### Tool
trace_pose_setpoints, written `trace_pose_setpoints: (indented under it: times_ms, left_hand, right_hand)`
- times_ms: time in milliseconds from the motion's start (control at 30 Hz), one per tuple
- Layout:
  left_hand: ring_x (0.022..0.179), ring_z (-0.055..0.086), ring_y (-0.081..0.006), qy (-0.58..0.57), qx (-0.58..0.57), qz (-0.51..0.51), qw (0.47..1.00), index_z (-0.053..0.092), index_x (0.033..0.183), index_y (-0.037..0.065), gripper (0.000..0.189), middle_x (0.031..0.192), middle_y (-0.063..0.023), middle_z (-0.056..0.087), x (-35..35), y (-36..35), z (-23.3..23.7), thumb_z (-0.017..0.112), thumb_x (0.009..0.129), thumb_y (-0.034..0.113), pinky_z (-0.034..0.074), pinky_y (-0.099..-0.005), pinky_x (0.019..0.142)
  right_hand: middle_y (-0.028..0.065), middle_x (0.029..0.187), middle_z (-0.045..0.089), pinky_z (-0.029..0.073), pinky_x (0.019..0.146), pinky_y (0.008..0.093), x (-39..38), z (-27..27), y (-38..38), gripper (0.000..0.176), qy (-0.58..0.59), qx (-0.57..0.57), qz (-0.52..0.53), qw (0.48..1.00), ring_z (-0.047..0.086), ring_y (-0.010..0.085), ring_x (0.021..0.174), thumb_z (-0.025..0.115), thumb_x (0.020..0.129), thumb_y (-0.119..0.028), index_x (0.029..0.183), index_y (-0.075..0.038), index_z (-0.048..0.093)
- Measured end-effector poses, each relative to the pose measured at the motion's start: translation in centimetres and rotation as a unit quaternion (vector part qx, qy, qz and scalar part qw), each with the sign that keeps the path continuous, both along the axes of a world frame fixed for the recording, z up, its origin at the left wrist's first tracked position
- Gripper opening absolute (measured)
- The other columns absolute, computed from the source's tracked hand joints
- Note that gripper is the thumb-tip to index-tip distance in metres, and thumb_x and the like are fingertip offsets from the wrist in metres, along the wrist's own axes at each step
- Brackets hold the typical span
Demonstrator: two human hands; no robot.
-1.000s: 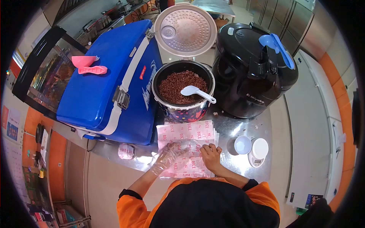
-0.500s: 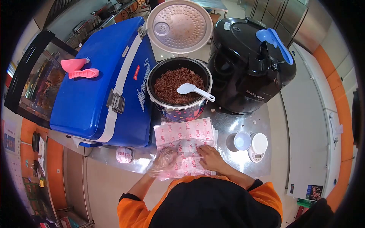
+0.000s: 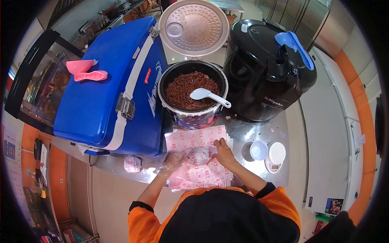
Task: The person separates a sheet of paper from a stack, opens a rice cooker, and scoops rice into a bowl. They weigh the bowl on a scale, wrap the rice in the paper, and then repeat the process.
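Note:
A stack of white paper sheets [image 3: 194, 139] with red RICE lettering lies before me, and a clear, rounded plastic item [image 3: 199, 155] rests on it. What is inside or beneath the plastic is hard to make out. My left hand [image 3: 173, 160], in a loose clear plastic glove, is at the item's left side; glare and the glove blur its fingers. My bare right hand [image 3: 224, 154] is on the right, fingers apart at the paper's edge and close to the plastic. Left of the stack sits a paper-wrapped bundle [image 3: 132, 163].
An uncovered cooker pot [image 3: 193, 91] of brown rice holds a white paddle [image 3: 206, 96]. A blue cooler [image 3: 105, 85] carries pink scoops [image 3: 87, 71]. At right are a black Miyako cooker [image 3: 263, 77] with a blue scoop [image 3: 298, 46], a small cup [image 3: 258, 150] and a white scale [image 3: 276, 156].
My hands have moved apart, the left slightly outward and the right up and outward. The clear rounded item between them now shows more fully.

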State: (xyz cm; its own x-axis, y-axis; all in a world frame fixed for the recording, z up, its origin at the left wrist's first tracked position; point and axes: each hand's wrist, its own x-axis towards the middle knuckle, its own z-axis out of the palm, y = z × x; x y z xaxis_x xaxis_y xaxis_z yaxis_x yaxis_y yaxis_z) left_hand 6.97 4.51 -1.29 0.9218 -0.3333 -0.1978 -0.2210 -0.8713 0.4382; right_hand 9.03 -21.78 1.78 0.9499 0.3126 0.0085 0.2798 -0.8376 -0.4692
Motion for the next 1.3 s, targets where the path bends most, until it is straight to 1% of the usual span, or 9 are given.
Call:
trace_pose_setpoints:
  times_ms: [67,167,267,500,867,1033,1100,1167,1300]
  left_hand:
    - [0.075,0.061,-0.0284,-0.002,-0.15,0.166,0.975,0.061,0.074,0.005,0.022,0.076,-0.0138,0.062,0.1,-0.9,1.8,0.077,0.062,0.014,0.047,-0.0374,0.066]
    - [0.075,0.06,-0.0292,-0.2,-0.159,0.121,0.959,0.062,0.074,0.006,0.025,0.075,-0.0133,0.062,1.5,-0.4,-0.6,0.077,0.057,0.014,0.047,-0.0405,0.068]
    - [0.079,0.06,-0.031,0.053,-0.146,0.071,0.985,0.061,0.084,0.005,0.026,0.081,-0.0127,0.062,1.9,0.4,-1.9,0.071,0.061,0.011,0.048,-0.042,0.069]
    - [0.067,0.06,-0.0283,-0.197,0.132,0.02,0.971,0.06,0.09,0.002,0.014,0.074,-0.0112,0.059,-3.7,-4.7,4.2,0.051,0.081,0.007,0.049,-0.0394,0.06]
    - [0.064,0.06,-0.0295,0.083,-0.388,-0.02,0.917,0.061,0.067,0.005,0.019,0.068,-0.0152,0.061,0.4,0.8,-2.8,0.066,0.072,0.023,0.047,-0.0404,0.057]
    - [0.067,0.061,-0.0312,-0.097,0.136,0.03,0.985,0.062,0.069,0.011,0.015,0.07,-0.0137,0.061,0.5,-1.2,-6.8,0.07,0.066,0.023,0.048,-0.0408,0.059]
    - [0.069,0.061,-0.0324,-0.141,0.136,0.049,0.979,0.063,0.072,0.01,0.018,0.073,-0.0137,0.063,0.6,-0.9,-10.0,0.071,0.064,0.024,0.048,-0.0419,0.061]
    - [0.073,0.062,-0.032,-0.17,-0.117,0.125,0.971,0.063,0.076,0.008,0.022,0.076,-0.0137,0.063,0.2,0.4,-14.4,0.072,0.063,0.023,0.048,-0.0425,0.064]
    - [0.078,0.061,-0.0307,0.068,-0.028,0.038,0.997,0.062,0.083,0.006,0.026,0.08,-0.0141,0.062,0.9,-1.9,0.8,0.072,0.066,0.024,0.048,-0.0407,0.071]
  right_hand:
    - [0.0162,0.101,0.056,0.043,0.087,0.0442,0.8,-0.2,0.5,0.037,-0.018,-0.053,0.003,0.998,0.058,0.0363,0.095,0.067,0.069,-0.004,0.103,-0.002,0.054]
    - [0.0132,0.095,0.059,0.041,0.089,0.0432,2.4,0.9,0.8,0.041,0.073,-0.112,0.03,0.991,0.057,0.0321,0.098,0.075,0.065,-0.011,0.101,-0.005,0.056]
    - [0.013,0.092,0.059,0.046,0.081,0.0447,3.0,1.3,1.1,0.03,0.127,-0.119,0.082,0.981,0.06,0.0326,0.089,0.067,0.069,-0.009,0.098,-0.004,0.058]
    - [0.0175,0.085,0.059,0.052,0.066,0.046,-3.6,-0.8,2.1,0.016,-0.011,0.038,-0.008,0.999,0.062,0.0369,0.074,0.057,0.075,-0.005,0.09,0.0,0.061]
    - [0.0221,0.078,0.066,0.052,0.076,0.0423,0.4,0.7,0.3,0.006,0.232,0.101,0.01,0.967,0.063,0.0378,0.082,0.066,0.069,-0.007,0.072,-0.005,0.07]
    - [0.021,0.085,0.065,0.05,0.079,0.0432,0.7,-1.7,1.1,0.015,0.106,0.004,0.036,0.994,0.062,0.0393,0.084,0.068,0.069,-0.01,0.079,0.001,0.065]
    - [0.0209,0.087,0.064,0.049,0.079,0.0429,-0.4,-0.9,1.5,0.019,0.052,0.011,-0.04,0.998,0.061,0.0394,0.085,0.067,0.07,-0.009,0.084,0.002,0.061]
    - [0.0198,0.091,0.064,0.048,0.078,0.0432,-1.1,-0.6,1.9,0.024,0.064,0.001,-0.086,0.994,0.061,0.0383,0.086,0.068,0.07,-0.008,0.089,0.001,0.058]
    - [0.0166,0.095,0.063,0.049,0.075,0.0423,-0.4,-2.6,1.2,0.029,0.139,0.048,-0.018,0.989,0.061,0.0348,0.085,0.071,0.07,-0.006,0.093,-0.001,0.055]
